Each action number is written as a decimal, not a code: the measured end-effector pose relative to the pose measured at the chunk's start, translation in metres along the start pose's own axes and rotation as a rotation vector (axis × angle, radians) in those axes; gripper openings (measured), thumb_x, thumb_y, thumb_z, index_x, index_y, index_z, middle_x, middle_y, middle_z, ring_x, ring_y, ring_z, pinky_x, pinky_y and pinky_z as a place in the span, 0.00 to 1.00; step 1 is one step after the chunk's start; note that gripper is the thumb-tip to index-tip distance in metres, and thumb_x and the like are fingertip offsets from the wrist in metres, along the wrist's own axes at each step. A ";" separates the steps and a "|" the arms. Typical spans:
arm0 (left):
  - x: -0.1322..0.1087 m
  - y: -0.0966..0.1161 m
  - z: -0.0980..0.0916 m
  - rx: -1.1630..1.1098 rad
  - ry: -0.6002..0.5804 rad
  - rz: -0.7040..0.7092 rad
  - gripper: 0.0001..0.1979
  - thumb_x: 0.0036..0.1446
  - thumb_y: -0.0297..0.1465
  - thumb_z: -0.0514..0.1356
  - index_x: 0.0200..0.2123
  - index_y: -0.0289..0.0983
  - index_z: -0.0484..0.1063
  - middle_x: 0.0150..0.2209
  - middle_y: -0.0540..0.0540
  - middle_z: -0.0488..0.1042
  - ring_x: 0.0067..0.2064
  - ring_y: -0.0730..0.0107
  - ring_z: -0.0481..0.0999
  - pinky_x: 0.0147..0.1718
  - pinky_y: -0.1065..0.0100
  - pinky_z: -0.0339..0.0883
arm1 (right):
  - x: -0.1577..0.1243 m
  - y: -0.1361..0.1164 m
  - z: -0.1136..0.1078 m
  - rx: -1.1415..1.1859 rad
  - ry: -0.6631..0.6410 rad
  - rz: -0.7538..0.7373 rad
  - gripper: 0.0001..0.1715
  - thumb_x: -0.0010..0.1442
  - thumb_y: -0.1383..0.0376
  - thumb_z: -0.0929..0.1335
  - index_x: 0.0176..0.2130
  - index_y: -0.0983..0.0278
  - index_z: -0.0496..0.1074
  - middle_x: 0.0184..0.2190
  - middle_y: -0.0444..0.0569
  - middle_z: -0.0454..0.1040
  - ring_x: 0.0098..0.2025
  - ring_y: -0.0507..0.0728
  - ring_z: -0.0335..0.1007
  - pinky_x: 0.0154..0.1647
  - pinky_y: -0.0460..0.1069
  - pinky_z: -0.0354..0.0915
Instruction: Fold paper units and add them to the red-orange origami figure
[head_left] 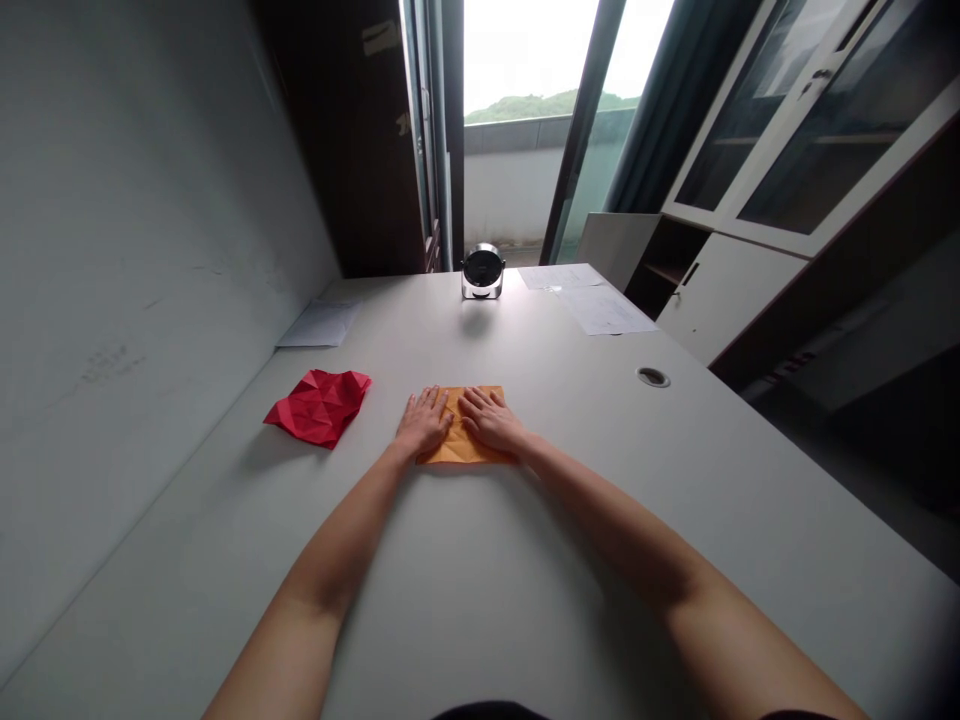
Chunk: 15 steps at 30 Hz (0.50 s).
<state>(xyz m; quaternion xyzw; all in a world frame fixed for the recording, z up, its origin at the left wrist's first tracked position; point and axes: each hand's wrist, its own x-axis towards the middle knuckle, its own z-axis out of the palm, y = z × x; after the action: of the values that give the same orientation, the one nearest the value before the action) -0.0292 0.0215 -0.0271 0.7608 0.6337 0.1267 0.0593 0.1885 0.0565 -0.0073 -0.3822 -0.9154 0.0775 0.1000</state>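
A creased sheet of orange paper (466,452) lies flat on the white table, beneath both of my hands. My left hand (426,420) rests palm down over its left side, fingers stretched out. On the right part of the sheet my right hand (491,418) presses flat, its fingers also extended. A narrow strip of the paper shows between the two hands. To the left, apart from my hands, sits a red sheet of paper (319,406) with many fold creases, its edges lifted off the table.
The white table (465,600) runs along a wall at the left. A small round fan-like device (482,272) stands at the far edge. White papers (600,305) lie at the back right, another paper (321,325) at the back left. A round cable hole (652,377) is at the right.
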 end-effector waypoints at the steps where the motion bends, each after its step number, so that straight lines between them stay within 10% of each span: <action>1: 0.000 -0.001 -0.001 -0.005 0.015 -0.001 0.30 0.68 0.46 0.45 0.69 0.44 0.55 0.72 0.43 0.50 0.73 0.54 0.48 0.69 0.45 0.37 | -0.002 0.002 -0.001 0.009 0.000 -0.016 0.31 0.71 0.54 0.57 0.68 0.61 0.57 0.71 0.56 0.52 0.73 0.63 0.43 0.71 0.63 0.42; 15: -0.009 0.007 -0.020 -0.131 0.114 0.062 0.20 0.70 0.41 0.46 0.55 0.45 0.72 0.64 0.45 0.67 0.66 0.59 0.61 0.66 0.49 0.47 | -0.040 0.015 -0.012 0.067 0.034 0.049 0.43 0.62 0.43 0.66 0.68 0.56 0.58 0.69 0.55 0.56 0.71 0.65 0.49 0.70 0.63 0.42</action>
<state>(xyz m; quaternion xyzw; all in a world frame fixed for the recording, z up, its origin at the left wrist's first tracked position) -0.0294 0.0095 -0.0070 0.7659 0.6027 0.2128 0.0691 0.2290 0.0396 -0.0037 -0.4021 -0.9009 0.1039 0.1263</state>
